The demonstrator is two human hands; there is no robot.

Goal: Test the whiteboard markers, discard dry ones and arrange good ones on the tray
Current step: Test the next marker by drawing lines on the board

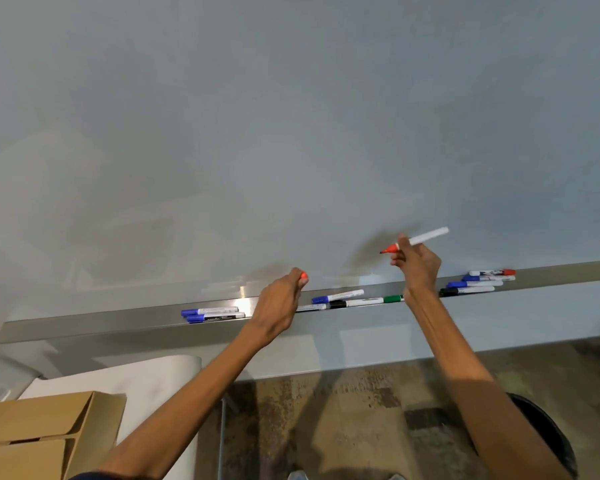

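The right hand [417, 268] pinches the uncapped red marker [423, 238], tip pointing left, close to the whiteboard [291, 116]. The left hand [279, 303] grips the red cap [303, 275] in curled fingers above the tray [118, 323]. Other capped markers [355, 302] lie along the tray.

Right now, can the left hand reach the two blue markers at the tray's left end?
Probably yes: nothing lies between the left hand and the blue markers, though it grips a red cap.
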